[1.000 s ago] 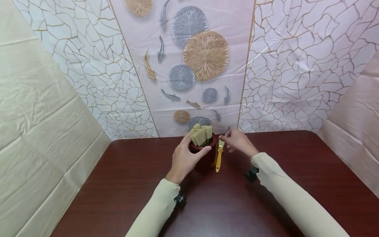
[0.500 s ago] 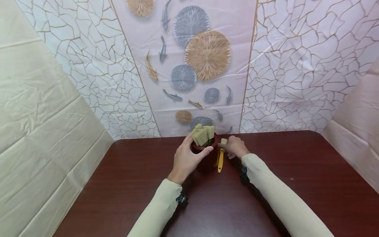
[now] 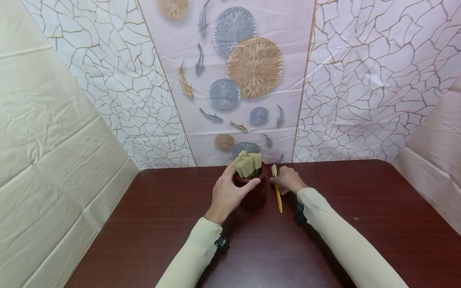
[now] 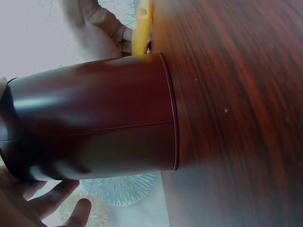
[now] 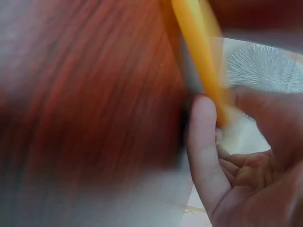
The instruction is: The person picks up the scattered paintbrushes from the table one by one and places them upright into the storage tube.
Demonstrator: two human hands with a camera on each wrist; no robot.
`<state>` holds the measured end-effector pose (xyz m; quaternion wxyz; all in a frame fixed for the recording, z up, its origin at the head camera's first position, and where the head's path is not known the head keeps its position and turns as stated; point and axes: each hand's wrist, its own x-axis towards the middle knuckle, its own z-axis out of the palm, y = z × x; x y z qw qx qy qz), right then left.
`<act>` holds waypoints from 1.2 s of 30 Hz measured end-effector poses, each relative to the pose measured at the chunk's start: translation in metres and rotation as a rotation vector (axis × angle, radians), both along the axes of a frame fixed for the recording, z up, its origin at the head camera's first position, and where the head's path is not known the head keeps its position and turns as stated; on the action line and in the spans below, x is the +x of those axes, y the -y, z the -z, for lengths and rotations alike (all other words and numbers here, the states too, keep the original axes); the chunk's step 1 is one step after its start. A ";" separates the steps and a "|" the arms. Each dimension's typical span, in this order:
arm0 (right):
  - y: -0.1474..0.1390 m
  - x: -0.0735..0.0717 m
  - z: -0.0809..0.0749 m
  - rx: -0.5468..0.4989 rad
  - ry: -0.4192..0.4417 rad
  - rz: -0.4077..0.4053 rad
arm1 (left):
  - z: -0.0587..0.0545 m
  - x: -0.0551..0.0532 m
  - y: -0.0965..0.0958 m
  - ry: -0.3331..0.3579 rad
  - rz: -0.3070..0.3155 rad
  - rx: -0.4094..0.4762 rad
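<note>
A dark red cylindrical holder [image 3: 257, 194] stands upright on the table, with several paintbrushes [image 3: 246, 166] inside, bristles up. My left hand [image 3: 228, 194] grips it near the rim, thumb in front and fingers around the far left side; the left wrist view shows its glossy wall [image 4: 94, 109]. Just right of the holder, my right hand [image 3: 289, 180] pinches a paintbrush [image 3: 279, 200] with a yellow handle, about mid-length. Its pale bristles point away and it appears edge-on. In the right wrist view the handle [image 5: 199, 47] is blurred beside the thumb and fingers.
The dark reddish wooden table [image 3: 173, 240] has its far edge just behind the holder. A patterned cloth backdrop [image 3: 324, 100] hangs directly behind that edge, with a plain cream cloth [image 3: 54, 160] along the left side.
My right hand has shifted from the paintbrush's bristle end down to its middle. The brush has turned from flat-on to edge-on and moved slightly right, apart from the holder. My left hand keeps its grip.
</note>
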<state>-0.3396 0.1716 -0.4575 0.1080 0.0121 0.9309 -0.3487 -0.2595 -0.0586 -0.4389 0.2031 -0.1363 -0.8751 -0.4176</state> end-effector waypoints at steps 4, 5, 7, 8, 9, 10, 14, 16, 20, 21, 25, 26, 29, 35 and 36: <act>-0.008 0.003 -0.004 -0.005 -0.028 -0.016 | -0.001 0.001 0.000 0.004 -0.001 -0.003; -0.010 0.004 -0.006 -0.003 -0.036 -0.013 | -0.001 0.001 -0.001 0.001 0.000 -0.002; -0.014 0.006 -0.011 0.003 -0.066 -0.017 | -0.001 0.001 0.000 -0.007 0.004 0.001; -0.016 0.007 -0.014 0.003 -0.078 -0.018 | -0.001 0.001 0.000 -0.007 0.004 0.000; -0.017 0.008 -0.018 -0.001 -0.090 -0.017 | -0.001 0.001 0.000 -0.010 0.005 0.002; -0.018 0.010 -0.023 0.000 -0.105 -0.022 | 0.000 0.001 0.001 -0.010 0.003 -0.001; -0.025 0.019 -0.040 -0.049 -0.179 -0.048 | 0.001 0.000 0.001 0.002 0.003 -0.007; -0.026 0.025 -0.050 -0.074 -0.244 -0.073 | 0.002 0.000 0.001 0.001 0.006 -0.008; -0.027 0.038 -0.075 -0.098 -0.377 -0.112 | 0.001 -0.001 0.000 -0.010 0.007 -0.002; -0.027 0.041 -0.082 -0.102 -0.403 -0.124 | 0.001 -0.001 -0.001 -0.013 0.006 -0.002; -0.023 0.055 -0.108 -0.119 -0.509 -0.144 | 0.001 0.000 -0.001 -0.006 0.011 0.003; -0.022 0.058 -0.114 -0.126 -0.545 -0.146 | 0.001 0.000 0.000 -0.004 0.010 0.004; -0.016 0.070 -0.132 -0.162 -0.651 -0.161 | 0.000 0.001 0.001 0.008 0.001 0.004; -0.006 0.091 -0.159 -0.292 -0.721 -0.248 | 0.000 0.002 0.000 0.020 0.005 0.010; -0.005 0.094 -0.162 -0.304 -0.724 -0.266 | 0.001 0.002 0.000 0.022 0.005 0.011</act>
